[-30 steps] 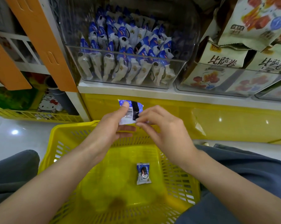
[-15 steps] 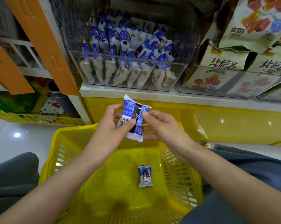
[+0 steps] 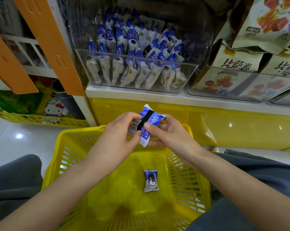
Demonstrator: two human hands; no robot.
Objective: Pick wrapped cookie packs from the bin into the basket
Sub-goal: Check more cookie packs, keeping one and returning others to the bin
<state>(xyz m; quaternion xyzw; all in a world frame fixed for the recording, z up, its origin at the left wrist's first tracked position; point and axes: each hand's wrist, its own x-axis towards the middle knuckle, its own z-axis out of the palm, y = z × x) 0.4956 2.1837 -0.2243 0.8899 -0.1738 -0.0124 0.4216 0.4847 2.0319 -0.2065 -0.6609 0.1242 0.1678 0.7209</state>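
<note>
A blue and white wrapped cookie pack (image 3: 149, 121) is held over the far rim of the yellow basket (image 3: 71, 152). My left hand (image 3: 122, 130) pinches its left side and my right hand (image 3: 167, 132) grips its right side, thumb on top. One more cookie pack (image 3: 151, 180) lies flat on the basket floor. A clear plastic bin (image 3: 189, 77) on the white shelf above holds several upright blue and white cookie packs (image 3: 134, 52).
To the right, another clear bin (image 3: 241, 95) holds beige snack bags (image 3: 237, 62). Orange panels (image 3: 47, 42) stand at the left. A yellow shelf front (image 3: 224, 127) is behind the basket. My grey-trousered knees (image 3: 12, 184) flank the basket.
The pack has turned in my hands from a steep tilt to lying more across, and both hands have closed in around it. The basket and the pack inside stay put.
</note>
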